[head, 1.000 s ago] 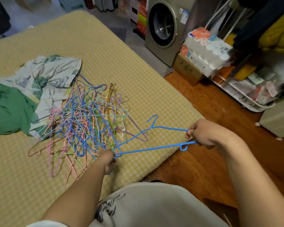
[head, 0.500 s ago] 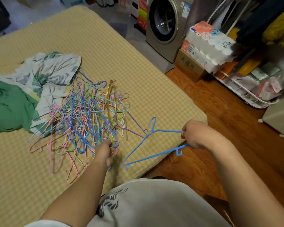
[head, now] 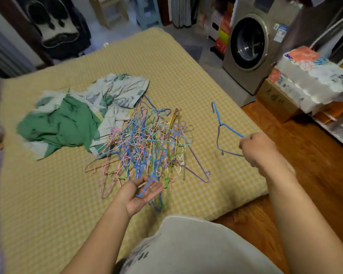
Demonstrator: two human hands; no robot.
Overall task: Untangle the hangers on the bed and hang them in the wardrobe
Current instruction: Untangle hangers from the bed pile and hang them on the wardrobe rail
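Right hand (head: 255,148): fingers curled round one end of a single blue wire hanger (head: 224,133), holding it clear of the others; the hanger extends leftward and away from the fist, hook uppermost and farthest from the hand, over the yellow checked bed cover (head: 176,62). Left hand (head: 141,192): palm up, fingers relaxed and spread, lying under the near edge of the tangled hanger pile (head: 145,147); a blue wire loop rests across the palm, and whether the fingers grip it cannot be told. Pile: many thin wire hangers in blue, pink, purple, green and cream, heaped and interlocked on the bed just beyond the left hand and well to the left of the right hand. One gold hanger (head: 171,131) stands out at the pile's far right side; a purple hanger (head: 198,167) juts from the pile between the two hands. Beyond the pile, farther from the left hand: crumpled leaf-print cloth (head: 117,95) touching the pile's far edge, with green fabric (head: 57,123) beside it to the left. Beyond the right hand, off the bed: washing machine (head: 248,46) on the floor, a cardboard box (head: 275,99) to its right, and a wrapped pack of paper rolls (head: 313,76) on top of the box. Under and right of the right forearm: wooden floor (head: 305,165).
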